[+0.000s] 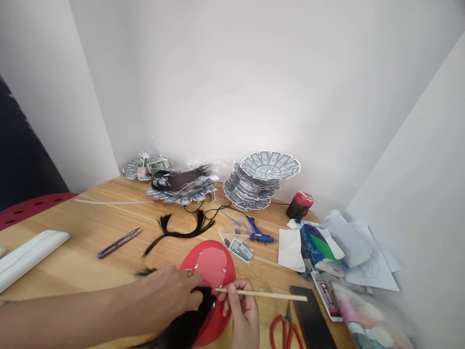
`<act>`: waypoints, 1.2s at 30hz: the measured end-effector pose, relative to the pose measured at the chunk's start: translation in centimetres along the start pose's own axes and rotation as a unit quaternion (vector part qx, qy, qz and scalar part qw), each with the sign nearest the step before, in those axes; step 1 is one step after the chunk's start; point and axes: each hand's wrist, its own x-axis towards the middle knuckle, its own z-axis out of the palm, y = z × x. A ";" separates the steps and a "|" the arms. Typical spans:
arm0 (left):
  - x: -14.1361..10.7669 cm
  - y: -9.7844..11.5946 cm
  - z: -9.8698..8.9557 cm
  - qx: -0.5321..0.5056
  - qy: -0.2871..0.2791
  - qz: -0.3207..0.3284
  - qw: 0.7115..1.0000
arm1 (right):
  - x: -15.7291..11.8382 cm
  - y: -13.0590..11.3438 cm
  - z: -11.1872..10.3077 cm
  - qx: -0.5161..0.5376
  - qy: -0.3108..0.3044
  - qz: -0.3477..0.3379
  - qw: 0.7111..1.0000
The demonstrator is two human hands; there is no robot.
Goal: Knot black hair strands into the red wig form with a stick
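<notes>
A red oval piece with a paler red centre and small silvery studs lies in front of me on the wooden table. My left hand has its fingers curled onto a lock of black hair, pressing it against the red piece. In my right hand, a thin wooden stick is pinched between thumb and fingers. Its left tip touches or nearly touches the hair near the middle of the oval. Some of my right fingers are hidden behind the oval's edge. Another tied bundle of black hair lies beyond my hands.
Purple thread snips and a white roll lie left. A blue glue gun and paper dishes stand farther back. To the right are red-handled pliers, a black phone, a glue box and papers.
</notes>
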 end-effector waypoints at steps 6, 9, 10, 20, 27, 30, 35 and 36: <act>-1.7 -1.0 1.5 -0.222 -0.029 -0.016 0.974 | 0.0 -0.1 0.0 -0.007 -0.001 0.004 1.000; -2.2 -0.8 3.5 -0.411 0.007 -0.047 0.911 | 0.1 -0.1 0.0 -0.013 -0.001 0.004 1.000; -2.3 -0.7 4.1 -0.463 0.015 -0.066 0.884 | 0.0 -0.1 0.0 -0.014 0.001 0.003 1.000; -2.4 -1.0 7.3 -0.631 0.050 -0.254 0.731 | -1.2 -0.2 0.8 -0.076 0.042 -0.041 0.995; -2.3 -0.8 7.8 -0.654 0.058 -0.272 0.703 | -1.7 -0.2 0.5 -0.132 0.031 -0.085 0.987; -2.4 -0.6 7.8 -0.656 0.056 -0.280 0.699 | -1.6 0.0 0.2 -0.136 0.032 -0.099 0.985; -2.6 -0.5 7.7 -0.653 0.058 -0.283 0.700 | -1.5 -0.3 0.4 -0.120 0.043 -0.090 0.988; -2.6 -0.5 7.6 -0.653 0.059 -0.283 0.700 | -1.5 -0.4 0.5 -0.115 0.044 -0.083 0.989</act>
